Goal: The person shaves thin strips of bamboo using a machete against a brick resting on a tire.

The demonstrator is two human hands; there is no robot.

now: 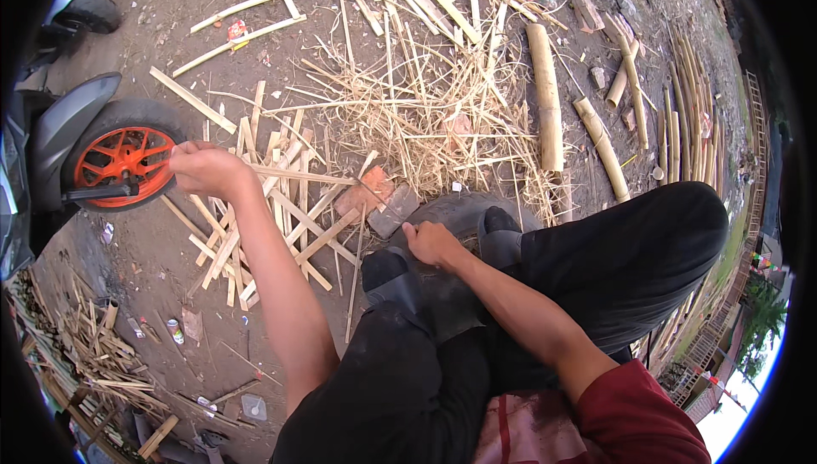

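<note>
My left hand (204,170) is raised at the left, its fingers closed round the end of a pale split bamboo strip (298,176). The strip runs rightward toward an orange-red brick piece (366,192) and a grey block (397,210). My right hand (432,244) is closed low between my feet, just beside the grey block. A thin dark line, perhaps a blade, slants across the bricks toward it; what the fingers grip is hidden. Beneath this hand lies a dark, curved, tyre-like rubber piece (455,318). Cut bamboo strips (223,251) lie crisscrossed in a pile below my left hand.
A heap of bamboo shavings (425,119) spreads ahead. Thick bamboo poles (545,98) lie to its right, with longer poles (691,115) farther out. A motorbike wheel with orange spokes (123,166) stands close to my left hand. Bamboo scraps (94,345) and a can (175,331) lie lower left.
</note>
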